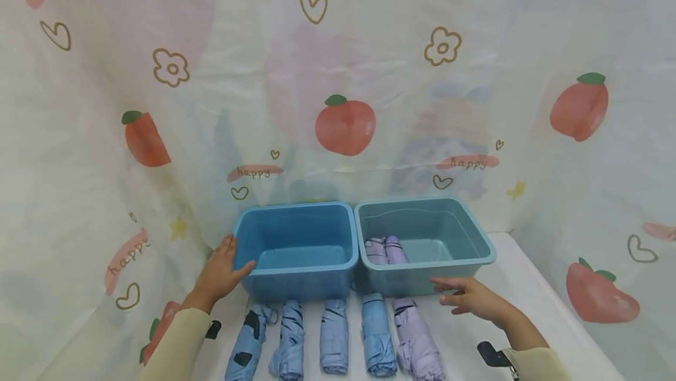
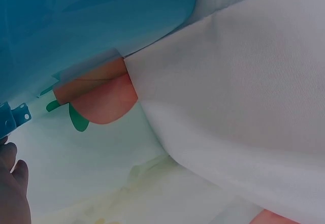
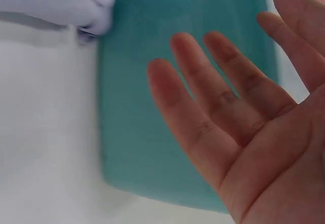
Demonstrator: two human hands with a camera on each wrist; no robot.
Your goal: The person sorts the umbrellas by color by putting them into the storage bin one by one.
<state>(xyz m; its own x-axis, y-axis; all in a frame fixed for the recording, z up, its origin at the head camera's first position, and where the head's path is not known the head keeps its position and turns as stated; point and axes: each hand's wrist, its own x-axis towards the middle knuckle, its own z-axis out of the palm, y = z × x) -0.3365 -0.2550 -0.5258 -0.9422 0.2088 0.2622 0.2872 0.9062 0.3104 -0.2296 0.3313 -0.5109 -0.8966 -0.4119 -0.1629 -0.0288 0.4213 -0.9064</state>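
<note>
Left wrist view is dim, head view brighter

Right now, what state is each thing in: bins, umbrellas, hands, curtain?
Blue bin: upright, uncovered, nothing visible inside.
Teal bin: upright, uncovered, partly filled.
Two lilac umbrellas: rolled up, inside the teal bin.
Four blue umbrellas: rolled up, lying on the white table.
Third lilac umbrella: rolled up, also on the table.
Left hand: touching the blue bin's left end.
Right hand: fingers spread, holding nothing.
Fruit-print curtain: hanging behind the bins.
</note>
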